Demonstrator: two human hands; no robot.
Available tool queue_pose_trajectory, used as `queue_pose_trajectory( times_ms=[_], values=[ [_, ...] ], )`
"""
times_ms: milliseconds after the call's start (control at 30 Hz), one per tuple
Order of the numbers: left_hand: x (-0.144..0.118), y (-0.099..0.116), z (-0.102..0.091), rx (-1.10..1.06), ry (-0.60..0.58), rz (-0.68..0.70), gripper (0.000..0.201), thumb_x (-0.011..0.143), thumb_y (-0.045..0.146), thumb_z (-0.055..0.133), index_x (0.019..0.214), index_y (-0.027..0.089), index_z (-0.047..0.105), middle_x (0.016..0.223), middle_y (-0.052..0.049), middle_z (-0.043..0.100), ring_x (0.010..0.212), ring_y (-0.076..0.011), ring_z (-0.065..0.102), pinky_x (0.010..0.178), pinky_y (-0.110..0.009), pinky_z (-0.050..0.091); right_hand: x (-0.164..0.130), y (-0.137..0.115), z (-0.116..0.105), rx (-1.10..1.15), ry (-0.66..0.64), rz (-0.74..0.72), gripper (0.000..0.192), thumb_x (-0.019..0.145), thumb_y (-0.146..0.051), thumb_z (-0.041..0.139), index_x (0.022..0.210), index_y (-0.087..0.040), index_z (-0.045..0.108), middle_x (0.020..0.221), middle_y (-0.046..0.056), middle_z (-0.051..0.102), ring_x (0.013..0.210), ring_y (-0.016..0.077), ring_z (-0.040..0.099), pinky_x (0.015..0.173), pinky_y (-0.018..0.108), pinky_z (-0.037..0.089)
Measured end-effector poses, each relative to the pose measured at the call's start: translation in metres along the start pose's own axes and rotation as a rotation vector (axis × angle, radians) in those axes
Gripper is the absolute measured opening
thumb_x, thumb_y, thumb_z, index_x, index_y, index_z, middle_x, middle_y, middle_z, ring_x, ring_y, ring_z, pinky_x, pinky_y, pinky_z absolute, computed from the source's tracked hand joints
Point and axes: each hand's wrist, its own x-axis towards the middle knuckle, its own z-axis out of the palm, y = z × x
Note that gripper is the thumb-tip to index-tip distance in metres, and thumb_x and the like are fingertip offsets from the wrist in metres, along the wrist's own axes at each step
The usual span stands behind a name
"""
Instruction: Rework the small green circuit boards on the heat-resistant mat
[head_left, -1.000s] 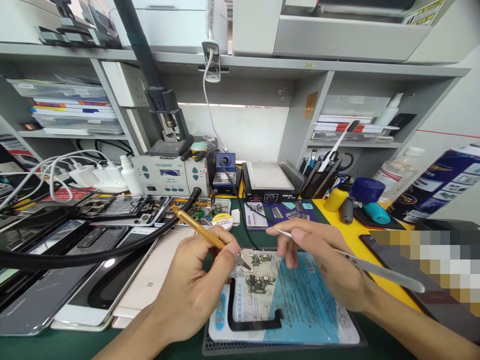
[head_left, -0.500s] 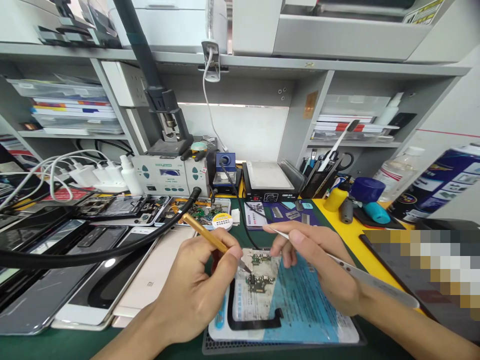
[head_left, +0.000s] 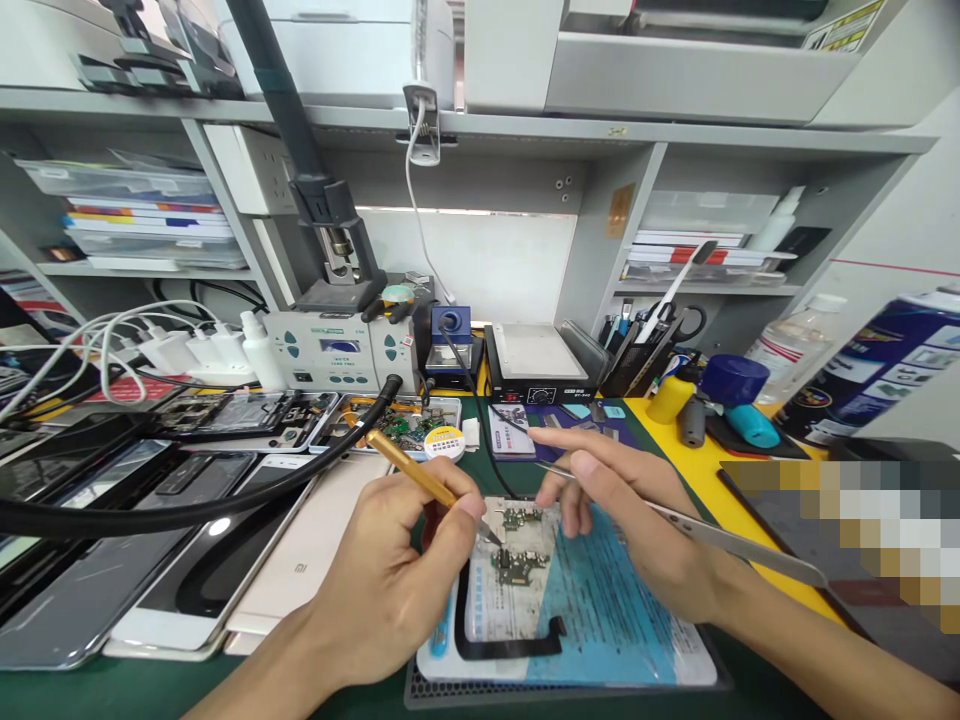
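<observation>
My left hand [head_left: 390,575] grips a gold-handled tool [head_left: 411,470] like a pen; its metal tip touches a small green circuit board [head_left: 514,566]. A second small board [head_left: 523,518] lies just behind it. Both boards rest on a blue and white packet [head_left: 592,620] with a black flex strip [head_left: 510,648] on it. My right hand [head_left: 637,525] holds long steel tweezers [head_left: 739,548] with the thumb pressed on them; its fingertips hover beside the far board.
Several phones [head_left: 187,540] lie in rows at the left, crossed by a thick black hose [head_left: 225,505]. A rework station [head_left: 341,350], a black heating plate [head_left: 536,362], a tool cup [head_left: 634,360] and a blue spray can [head_left: 877,365] stand behind and to the right.
My right hand has shifted slightly toward the far board and lifted its index finger. The left hand's tool tip has moved from the upper board down to the lower green board.
</observation>
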Motion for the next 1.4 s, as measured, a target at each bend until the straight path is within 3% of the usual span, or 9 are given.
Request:
queue_pose_trajectory(
  times_ms=[200, 367, 533, 733, 833, 1000, 1200, 1400],
  values=[
    [0.000, 0.000, -0.001, 0.013, 0.006, 0.013, 0.025, 0.098, 0.020, 0.048, 0.075, 0.019, 0.058, 0.069, 0.003, 0.057, 0.059, -0.0102, 0.052, 0.056, -0.024, 0.040, 0.003, -0.006, 0.000, -0.032, 0.032, 0.107, 0.023, 0.103, -0.038, 0.055, 0.117, -0.021, 0.060, 0.083, 0.003, 0.074, 0.062, 0.0153, 0.063, 0.056, 0.028, 0.051],
    [0.001, 0.001, -0.001, 0.018, 0.013, 0.006, 0.025, 0.097, 0.020, 0.047, 0.076, 0.020, 0.059, 0.069, 0.004, 0.058, 0.059, -0.0102, 0.052, 0.056, -0.024, 0.040, 0.013, -0.008, -0.002, 0.172, 0.000, 0.242, 0.020, 0.094, -0.036, 0.069, 0.096, -0.016, 0.063, 0.082, 0.006, 0.075, 0.060, 0.0157, 0.069, 0.048, 0.024, 0.051],
    [0.003, 0.001, -0.001, 0.024, 0.008, -0.025, 0.026, 0.097, 0.023, 0.047, 0.076, 0.019, 0.060, 0.070, 0.002, 0.058, 0.059, -0.0114, 0.052, 0.055, -0.024, 0.041, 0.016, -0.004, -0.005, 0.347, -0.038, 0.340, 0.025, 0.088, -0.034, 0.076, 0.101, -0.015, 0.066, 0.088, 0.008, 0.076, 0.060, 0.0158, 0.072, 0.046, 0.022, 0.052],
    [0.002, 0.001, 0.000, 0.002, -0.034, -0.059, 0.028, 0.099, 0.030, 0.046, 0.078, 0.020, 0.061, 0.070, 0.000, 0.056, 0.062, -0.0144, 0.054, 0.048, -0.025, 0.037, 0.015, -0.010, -0.005, 0.254, -0.013, 0.343, 0.024, 0.092, -0.039, 0.070, 0.088, -0.015, 0.068, 0.063, -0.001, 0.065, 0.046, 0.0096, 0.058, 0.041, 0.020, 0.045],
    [0.003, 0.001, 0.000, 0.011, -0.032, -0.058, 0.027, 0.099, 0.031, 0.046, 0.079, 0.020, 0.062, 0.070, -0.001, 0.057, 0.063, -0.0150, 0.055, 0.048, -0.024, 0.038, 0.015, -0.013, -0.005, 0.246, -0.037, 0.372, 0.022, 0.091, -0.035, 0.072, 0.099, -0.016, 0.063, 0.071, 0.002, 0.072, 0.048, 0.0118, 0.063, 0.042, 0.021, 0.047],
    [0.004, 0.001, 0.000, 0.029, -0.036, -0.070, 0.026, 0.098, 0.031, 0.046, 0.082, 0.020, 0.063, 0.071, -0.001, 0.059, 0.063, -0.0151, 0.057, 0.047, -0.023, 0.039, 0.016, -0.008, -0.006, 0.318, -0.124, 0.403, 0.029, 0.084, -0.033, 0.081, 0.094, -0.016, 0.060, 0.085, 0.009, 0.079, 0.057, 0.0158, 0.072, 0.046, 0.022, 0.053],
    [0.002, -0.001, 0.001, 0.066, -0.050, -0.101, 0.027, 0.098, 0.032, 0.045, 0.083, 0.019, 0.063, 0.072, -0.003, 0.060, 0.066, -0.0170, 0.059, 0.046, -0.025, 0.036, 0.018, -0.006, -0.013, 0.291, -0.216, 0.431, 0.025, 0.080, -0.033, 0.084, 0.085, -0.013, 0.070, 0.057, 0.002, 0.071, 0.049, 0.0128, 0.064, 0.045, 0.021, 0.048],
    [0.000, -0.003, 0.003, 0.054, -0.067, -0.093, 0.026, 0.099, 0.032, 0.046, 0.083, 0.019, 0.062, 0.071, 0.000, 0.056, 0.054, -0.0132, 0.052, 0.046, -0.026, 0.035, 0.015, -0.002, -0.012, 0.149, -0.242, 0.402, 0.019, 0.084, -0.033, 0.079, 0.084, -0.015, 0.073, 0.055, 0.001, 0.069, 0.046, 0.0123, 0.061, 0.043, 0.020, 0.047]
  ],
)
